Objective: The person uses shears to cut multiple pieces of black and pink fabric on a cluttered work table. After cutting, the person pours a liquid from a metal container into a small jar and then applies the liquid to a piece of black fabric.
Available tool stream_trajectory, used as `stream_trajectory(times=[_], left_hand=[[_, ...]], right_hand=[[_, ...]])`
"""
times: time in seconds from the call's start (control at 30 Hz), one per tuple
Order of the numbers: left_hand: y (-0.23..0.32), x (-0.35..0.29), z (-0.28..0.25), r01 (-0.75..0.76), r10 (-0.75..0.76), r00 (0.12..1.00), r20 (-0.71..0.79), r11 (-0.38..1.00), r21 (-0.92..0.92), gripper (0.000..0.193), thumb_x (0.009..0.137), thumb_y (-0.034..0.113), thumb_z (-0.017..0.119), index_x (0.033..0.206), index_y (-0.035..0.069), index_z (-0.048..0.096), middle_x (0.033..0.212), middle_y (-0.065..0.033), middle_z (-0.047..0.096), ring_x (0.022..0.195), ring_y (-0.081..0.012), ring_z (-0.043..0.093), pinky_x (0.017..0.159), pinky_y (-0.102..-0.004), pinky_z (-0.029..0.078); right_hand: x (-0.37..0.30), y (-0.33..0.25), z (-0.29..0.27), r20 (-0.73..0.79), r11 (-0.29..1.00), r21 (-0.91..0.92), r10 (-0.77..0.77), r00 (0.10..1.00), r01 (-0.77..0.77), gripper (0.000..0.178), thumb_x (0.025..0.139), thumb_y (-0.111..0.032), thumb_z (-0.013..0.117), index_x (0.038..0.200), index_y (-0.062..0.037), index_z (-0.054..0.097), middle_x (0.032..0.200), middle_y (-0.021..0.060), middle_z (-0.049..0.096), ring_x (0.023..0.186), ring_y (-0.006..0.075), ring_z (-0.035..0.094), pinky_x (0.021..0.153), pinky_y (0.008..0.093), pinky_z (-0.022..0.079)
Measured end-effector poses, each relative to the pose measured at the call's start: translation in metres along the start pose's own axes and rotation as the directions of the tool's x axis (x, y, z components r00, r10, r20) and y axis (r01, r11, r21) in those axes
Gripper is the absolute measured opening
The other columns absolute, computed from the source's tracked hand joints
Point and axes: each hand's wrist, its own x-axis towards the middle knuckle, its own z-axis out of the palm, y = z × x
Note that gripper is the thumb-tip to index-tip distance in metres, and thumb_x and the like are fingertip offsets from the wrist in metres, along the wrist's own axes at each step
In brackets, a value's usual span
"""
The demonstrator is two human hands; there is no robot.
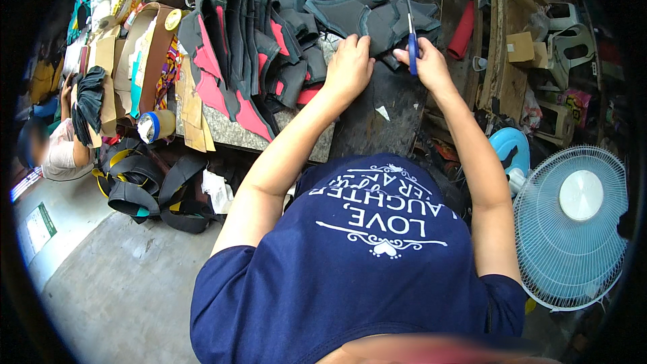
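Note:
My right hand (431, 66) is wrapped round the blue handles of a pair of scissors (412, 50), whose narrow blades point away from me. My left hand (350, 64) has its fingers bent over the near edge of a dark grey cut fabric piece (340, 17); the thumb side is partly hidden. More grey pieces (384, 27) lie overlapping beside the blades. Left of my left hand, a thick row of grey pieces with red undersides (236, 47) leans in layers. A small white scrap (383, 112) lies on the dark tabletop (371, 131) in front of me.
A fan (573, 229) stands close at my right, below wooden shelving (502, 61) with boxes. A red roll (462, 30) lies beyond the table's right edge. On the left are a lidded jar (156, 126), black straps (151, 185) and another person (67, 148).

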Motion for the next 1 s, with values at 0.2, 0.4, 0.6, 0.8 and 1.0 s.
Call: stream_trajectory(times=[0.2, 0.4, 0.6, 0.8, 1.0], left_hand=[[0.004, -0.009, 0.003, 0.064, -0.031, 0.991, 0.131, 0.965, -0.255, 0.057, 0.079, 0.014, 0.070, 0.128, -0.001, 0.047, 0.133, -0.0274, 0.051, 0.120, -0.0422, 0.051, 0.103, -0.0459, 0.042], [0.026, 0.001, -0.043, -0.040, 0.041, 0.999, -0.003, 0.957, -0.288, 0.062, 0.078, 0.016, 0.073, 0.132, 0.002, 0.047, 0.129, -0.0219, 0.053, 0.127, -0.0384, 0.046, 0.107, -0.0442, 0.038], [0.053, 0.022, -0.086, -0.286, 0.269, 0.944, -0.194, 0.956, -0.068, 0.054, 0.084, 0.021, 0.072, 0.131, 0.005, 0.052, 0.130, -0.0179, 0.054, 0.123, -0.0299, 0.050, 0.105, -0.0425, 0.038], [0.041, 0.023, -0.088, 0.172, -0.121, 0.985, 0.126, 0.780, -0.602, 0.037, 0.081, 0.032, 0.074, 0.099, -0.001, 0.070, 0.085, -0.0167, 0.071, 0.076, -0.0217, 0.069, 0.071, -0.0328, 0.053], [0.016, 0.022, -0.109, 0.269, -0.087, 0.962, 0.260, 0.481, -0.834, 0.035, 0.083, 0.022, 0.075, 0.102, -0.007, 0.069, 0.086, -0.0060, 0.070, 0.077, -0.0094, 0.063, 0.072, -0.0249, 0.052]], right_hand=[[0.014, 0.000, 0.036, -0.234, 0.988, -0.091, -0.145, 0.961, 0.127, 0.033, 0.076, -0.019, 0.081, 0.092, -0.0039, 0.056, 0.074, 0.0027, 0.059, 0.068, 0.0109, 0.056, 0.063, 0.0296, 0.047], [-0.006, -0.025, -0.005, -0.327, 0.925, 0.155, -0.284, 0.901, 0.348, 0.032, 0.073, -0.011, 0.077, 0.098, -0.0050, 0.058, 0.081, 0.0105, 0.067, 0.074, 0.0234, 0.067, 0.068, 0.0369, 0.051], [-0.063, -0.072, -0.067, -0.152, 0.872, 0.161, -0.441, 0.884, 0.463, 0.030, 0.075, -0.003, 0.071, 0.101, -0.0066, 0.057, 0.083, 0.0034, 0.059, 0.074, 0.0115, 0.058, 0.070, 0.0280, 0.048], [-0.083, -0.071, -0.064, -0.019, 0.818, 0.477, -0.355, 0.935, 0.321, 0.023, 0.082, -0.007, 0.073, 0.099, -0.0062, 0.056, 0.084, 0.0005, 0.059, 0.076, 0.0074, 0.055, 0.072, 0.0226, 0.047], [-0.095, -0.043, -0.069, 0.527, 0.875, 0.484, -0.295, 0.797, 0.005, 0.023, 0.095, -0.027, 0.058, 0.094, -0.0044, 0.056, 0.069, 0.0017, 0.058, 0.061, 0.0092, 0.055, 0.058, 0.0233, 0.043]])
